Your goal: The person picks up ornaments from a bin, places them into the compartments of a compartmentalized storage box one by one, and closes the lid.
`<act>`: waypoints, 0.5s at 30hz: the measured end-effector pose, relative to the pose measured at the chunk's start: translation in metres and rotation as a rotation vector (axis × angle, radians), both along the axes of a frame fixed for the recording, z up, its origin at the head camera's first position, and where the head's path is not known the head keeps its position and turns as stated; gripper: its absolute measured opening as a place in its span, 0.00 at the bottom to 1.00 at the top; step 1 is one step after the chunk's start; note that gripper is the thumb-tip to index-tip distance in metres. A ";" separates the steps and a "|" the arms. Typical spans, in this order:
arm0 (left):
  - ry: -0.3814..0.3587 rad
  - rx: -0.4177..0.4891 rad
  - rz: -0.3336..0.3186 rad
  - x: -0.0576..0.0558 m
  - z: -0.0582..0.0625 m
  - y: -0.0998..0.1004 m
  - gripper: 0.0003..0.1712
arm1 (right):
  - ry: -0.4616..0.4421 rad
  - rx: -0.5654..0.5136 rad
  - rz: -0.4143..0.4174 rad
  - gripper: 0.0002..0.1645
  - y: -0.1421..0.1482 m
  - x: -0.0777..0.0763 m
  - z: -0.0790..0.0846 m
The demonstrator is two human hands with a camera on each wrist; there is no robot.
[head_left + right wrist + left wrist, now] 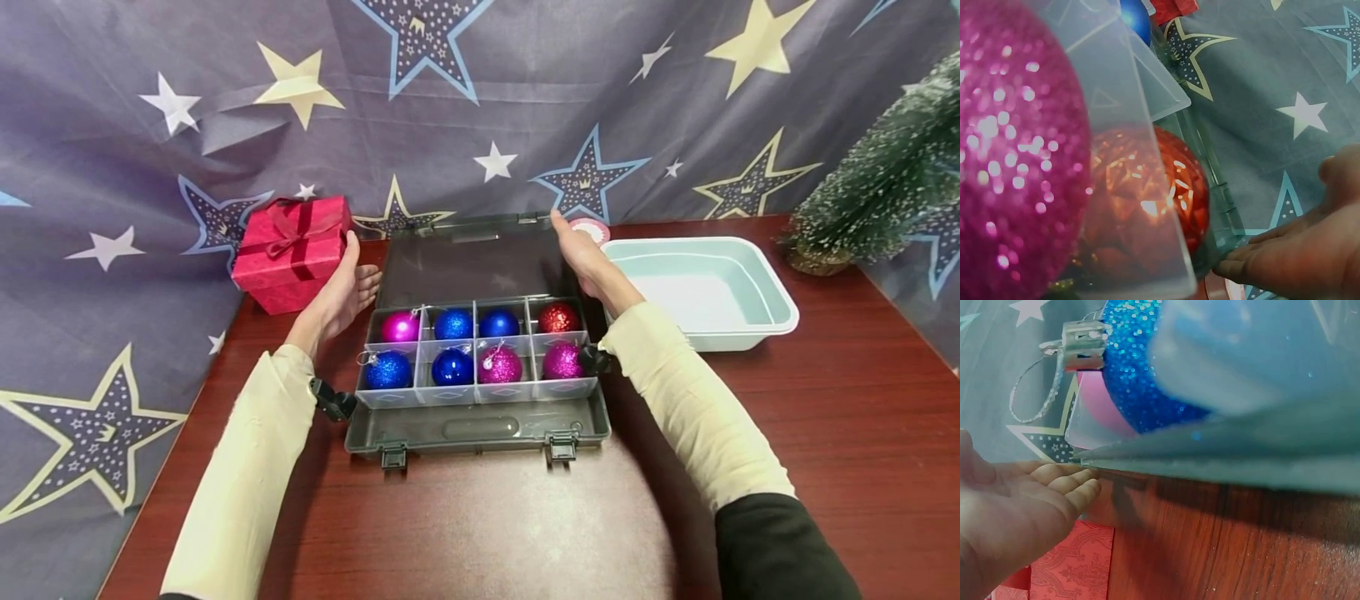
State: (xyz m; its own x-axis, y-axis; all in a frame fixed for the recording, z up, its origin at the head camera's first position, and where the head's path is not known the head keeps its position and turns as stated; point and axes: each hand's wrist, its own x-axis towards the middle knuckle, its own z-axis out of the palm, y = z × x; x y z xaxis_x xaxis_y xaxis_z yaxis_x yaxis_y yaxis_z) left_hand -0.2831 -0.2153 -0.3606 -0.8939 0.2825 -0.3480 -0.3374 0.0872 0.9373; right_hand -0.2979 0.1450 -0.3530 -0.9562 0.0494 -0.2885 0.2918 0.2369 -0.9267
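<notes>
A dark translucent case (480, 429) lies unlatched with its lid (480, 262) swung back toward the curtain. Inside, a clear divided tray (446, 396) holds several Christmas balls, among them a blue glitter ball (387, 371), a red ball (558, 318) and a pink glitter ball (500, 365). Just off the lid's left edge is my left hand (339, 293), fingers extended and holding nothing; its palm shows in the left wrist view. My right hand (588, 260) is at the lid's right edge, thumb up by the far corner. Its fingers look straight in the right wrist view.
Left of the case sits a red gift box (288, 250) with a ribbon. On the right are a pale blue plastic basin (697, 333) and a small frosted Christmas tree (870, 183). A round pink-and-white item (590, 229) lies behind my right hand. A star-patterned curtain (495, 108) hangs behind.
</notes>
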 end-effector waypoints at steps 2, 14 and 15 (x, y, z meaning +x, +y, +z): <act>0.007 -0.001 0.005 0.001 0.001 0.000 0.63 | 0.008 -0.009 -0.006 0.51 0.000 0.000 0.002; 0.056 0.092 0.067 0.010 0.008 -0.005 0.61 | 0.150 0.037 0.048 0.49 0.008 0.011 0.013; 0.062 0.107 0.068 0.011 0.009 -0.006 0.61 | 0.166 0.014 0.051 0.48 0.009 0.012 0.013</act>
State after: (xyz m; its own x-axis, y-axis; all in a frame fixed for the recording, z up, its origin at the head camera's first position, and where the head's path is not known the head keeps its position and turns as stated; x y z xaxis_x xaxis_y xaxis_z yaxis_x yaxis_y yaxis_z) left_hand -0.2720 -0.2210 -0.3517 -0.9310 0.2531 -0.2630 -0.2806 -0.0357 0.9591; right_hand -0.2858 0.1538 -0.3398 -0.9920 0.0020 -0.1264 0.1225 0.2603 -0.9577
